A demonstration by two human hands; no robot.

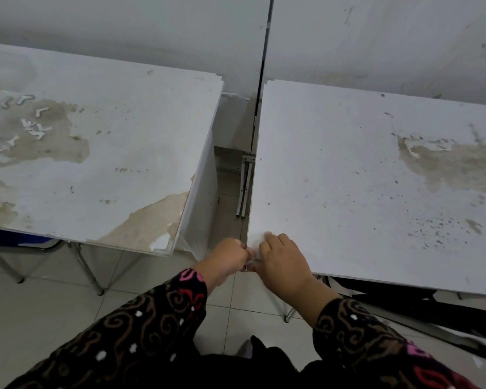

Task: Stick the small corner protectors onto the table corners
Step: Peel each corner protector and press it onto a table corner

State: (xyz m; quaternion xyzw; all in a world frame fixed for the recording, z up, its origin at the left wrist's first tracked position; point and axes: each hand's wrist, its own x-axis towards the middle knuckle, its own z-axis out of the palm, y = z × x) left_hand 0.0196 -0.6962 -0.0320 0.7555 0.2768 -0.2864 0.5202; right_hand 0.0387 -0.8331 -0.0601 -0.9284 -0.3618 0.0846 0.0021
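At the near-left corner of the worn white right-hand surface point(376, 178), the left hand point(230, 259) pinched a small clear corner protector point(249, 264), probably to align it. The right hand point(281, 259) covered the corner, seemingly steadying it, its grip unreadable.

1. Long sleeves covered both arms down to the wrists: left sleeve point(141, 327), right sleeve point(357, 332).
2. The fabric was dark, a black-brown ground patterned all over with tan curling scrolls.
3. Small white dots were scattered among the scrolls.
4. Pink and red motifs sat by the left cuff, and more showed further up the right sleeve.
5. The left hand point(230, 258) and right hand point(281, 259) were bare.
6. A plain black garment point(264, 360) showed between the arms.
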